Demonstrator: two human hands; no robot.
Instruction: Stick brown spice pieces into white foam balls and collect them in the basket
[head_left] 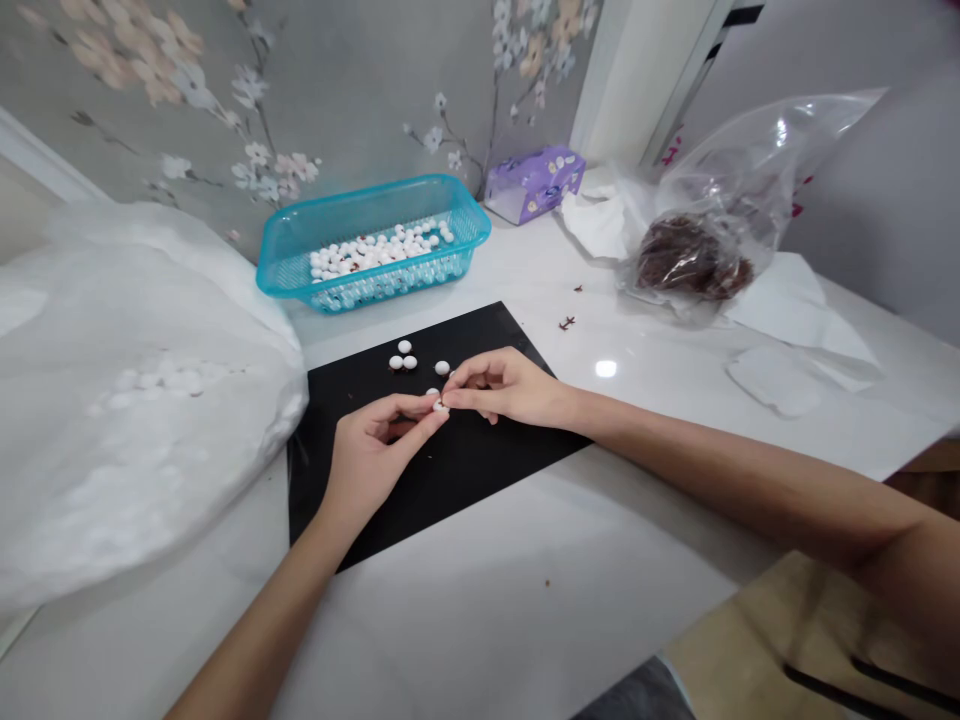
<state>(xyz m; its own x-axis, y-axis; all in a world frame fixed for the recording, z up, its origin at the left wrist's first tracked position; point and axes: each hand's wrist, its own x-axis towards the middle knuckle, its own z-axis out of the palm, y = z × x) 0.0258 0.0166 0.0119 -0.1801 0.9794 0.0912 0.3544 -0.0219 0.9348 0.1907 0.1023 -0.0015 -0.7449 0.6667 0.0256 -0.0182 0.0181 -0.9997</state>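
My left hand (371, 445) pinches a small white oval bead (441, 407) between thumb and fingertips, over a black mat (405, 500). My right hand (506, 388) meets it from the other side, thumb and forefinger pressed together at the bead. A speck of brown shows there, but what the right fingertips grip is too small to make out. Several similar white beads lie on the mat just beyond the hands, such as a loose bead (405, 347) in a little cluster. Some have brown bits at their undersides.
Behind the mat stands a blue plastic basket (285, 290) with many white beads. A large translucent bag (187, 480) of white pieces fills the left. At right sit a clear bag of brown pieces (686, 258), a purple tissue pack (536, 185) and loose brown bits (567, 323).
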